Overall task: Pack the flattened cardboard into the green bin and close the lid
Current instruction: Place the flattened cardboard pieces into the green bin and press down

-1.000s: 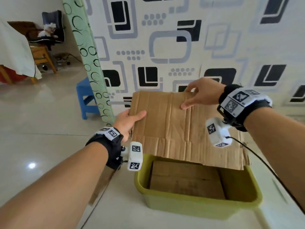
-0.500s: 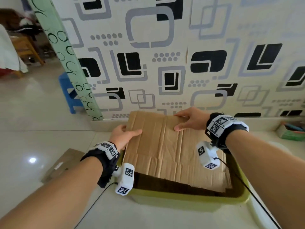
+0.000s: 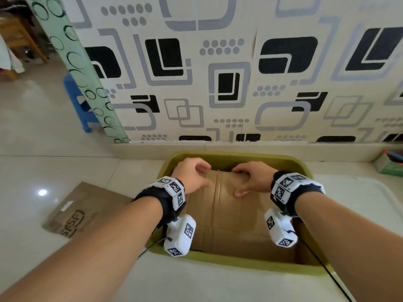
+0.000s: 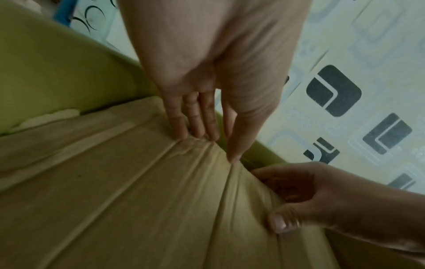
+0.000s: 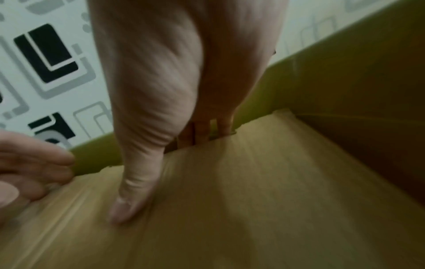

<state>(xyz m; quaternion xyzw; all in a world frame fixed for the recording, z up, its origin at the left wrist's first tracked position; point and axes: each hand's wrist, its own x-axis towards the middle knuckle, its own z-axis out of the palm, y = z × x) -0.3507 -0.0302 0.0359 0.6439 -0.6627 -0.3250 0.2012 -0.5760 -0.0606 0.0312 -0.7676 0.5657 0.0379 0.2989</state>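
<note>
The green bin [image 3: 237,261] stands on the floor by the wall, open at the top. A flattened brown cardboard sheet [image 3: 231,216] lies slanted inside it, its far edge raised near the bin's back wall. My left hand [image 3: 193,176] is at that far edge. In the left wrist view its fingers [image 4: 195,125] are fairly straight and press on the crumpled edge of the cardboard [image 4: 138,200]. My right hand [image 3: 248,180] pinches the same edge. Its thumb [image 5: 126,203] lies on the face of the cardboard [image 5: 253,200], and its fingers reach behind the edge.
Another flattened cardboard piece [image 3: 72,212] lies on the floor left of the bin. A pale flat panel [image 3: 353,192] lies to the right, with a small green box [image 3: 390,167] beyond it. The patterned wall is just behind the bin. A blue stool [image 3: 80,101] stands far left.
The cardboard has come down from above the bin and now sits inside it. Both hands went down with it and closed in together at its far edge.
</note>
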